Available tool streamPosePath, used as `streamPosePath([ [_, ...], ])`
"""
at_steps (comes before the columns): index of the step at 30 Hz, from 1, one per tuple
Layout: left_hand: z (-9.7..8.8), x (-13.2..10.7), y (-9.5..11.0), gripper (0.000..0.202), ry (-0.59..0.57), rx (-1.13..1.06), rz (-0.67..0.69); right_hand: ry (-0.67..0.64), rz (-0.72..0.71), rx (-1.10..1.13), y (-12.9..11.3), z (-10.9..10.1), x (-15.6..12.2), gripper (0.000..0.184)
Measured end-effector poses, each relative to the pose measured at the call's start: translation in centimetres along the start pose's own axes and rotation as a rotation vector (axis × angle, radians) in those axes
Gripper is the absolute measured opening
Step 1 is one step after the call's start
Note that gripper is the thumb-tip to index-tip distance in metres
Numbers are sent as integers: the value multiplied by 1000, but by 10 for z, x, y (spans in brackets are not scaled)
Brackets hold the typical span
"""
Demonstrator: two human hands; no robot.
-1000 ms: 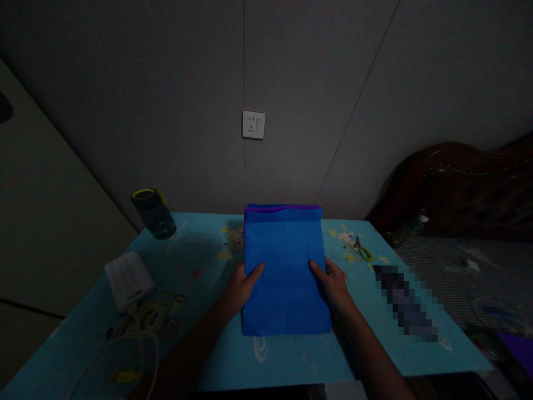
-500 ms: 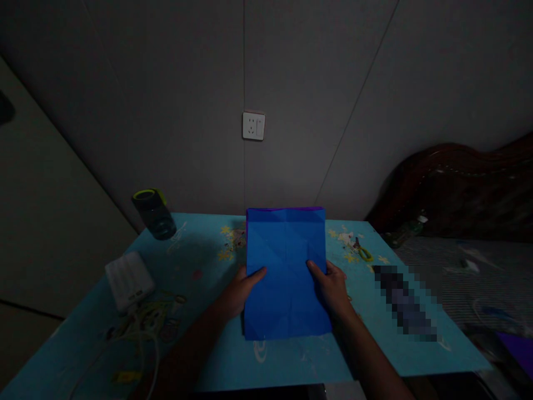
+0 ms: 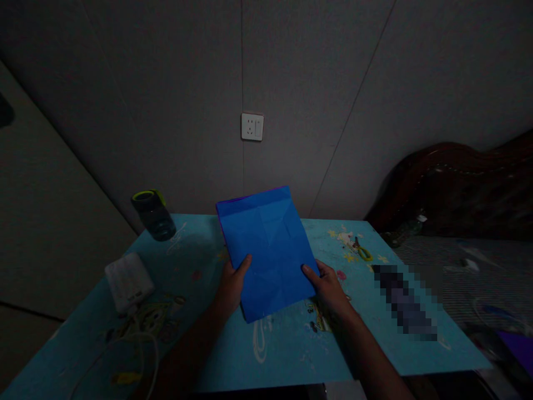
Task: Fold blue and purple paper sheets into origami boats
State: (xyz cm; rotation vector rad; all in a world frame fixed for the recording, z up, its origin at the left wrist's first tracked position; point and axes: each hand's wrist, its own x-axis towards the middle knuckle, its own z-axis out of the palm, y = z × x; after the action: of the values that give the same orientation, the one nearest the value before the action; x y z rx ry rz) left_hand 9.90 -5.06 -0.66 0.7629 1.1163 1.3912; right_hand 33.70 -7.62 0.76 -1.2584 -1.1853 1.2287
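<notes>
A creased blue sheet of paper [image 3: 270, 250] is held up above the table, tilted to the left at its top. Purple shows along its top and left edges, so another layer or the back side is purple. My left hand [image 3: 233, 280] grips the left edge, thumb on the front and fingers hidden behind. On the lower right edge, my right hand [image 3: 325, 280] pinches the paper the same way, its thumb on the blue face.
On the light-blue patterned table [image 3: 291, 361] stand a dark water bottle [image 3: 155, 216] and a white power bank [image 3: 130, 282] with a white cable [image 3: 156, 355]. Yellow-handled scissors [image 3: 363, 253] lie at the right, near a pixelated patch. A wall socket [image 3: 252, 126] is behind.
The blue paper has turned anticlockwise, its top swinging left, and risen a little. My left hand has moved slightly left and up with it; both hands keep their grip.
</notes>
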Motion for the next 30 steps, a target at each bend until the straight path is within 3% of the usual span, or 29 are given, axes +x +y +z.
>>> streamPosePath([
  [6,3,-3,1,43,55,213,76,174,-248,-454,12,2,-1,38],
  [11,2,-2,6,42,85,210,126,176,-334,-551,17,3,-6,35],
  [15,2,-2,16,52,30,-17,-38,182,-284,-411,13,6,-7,34],
  [20,4,-6,29,55,-71,-256,-346,99,-95,14,9,6,-3,41],
  [23,3,-6,28,53,-91,-293,-454,90,-70,41,9,5,-2,44],
  [27,1,-3,14,60,-103,-235,-259,161,-189,-236,4,5,-5,42],
  [30,0,1,4,58,-29,-156,-104,177,-216,-267,2,8,-6,43],
])
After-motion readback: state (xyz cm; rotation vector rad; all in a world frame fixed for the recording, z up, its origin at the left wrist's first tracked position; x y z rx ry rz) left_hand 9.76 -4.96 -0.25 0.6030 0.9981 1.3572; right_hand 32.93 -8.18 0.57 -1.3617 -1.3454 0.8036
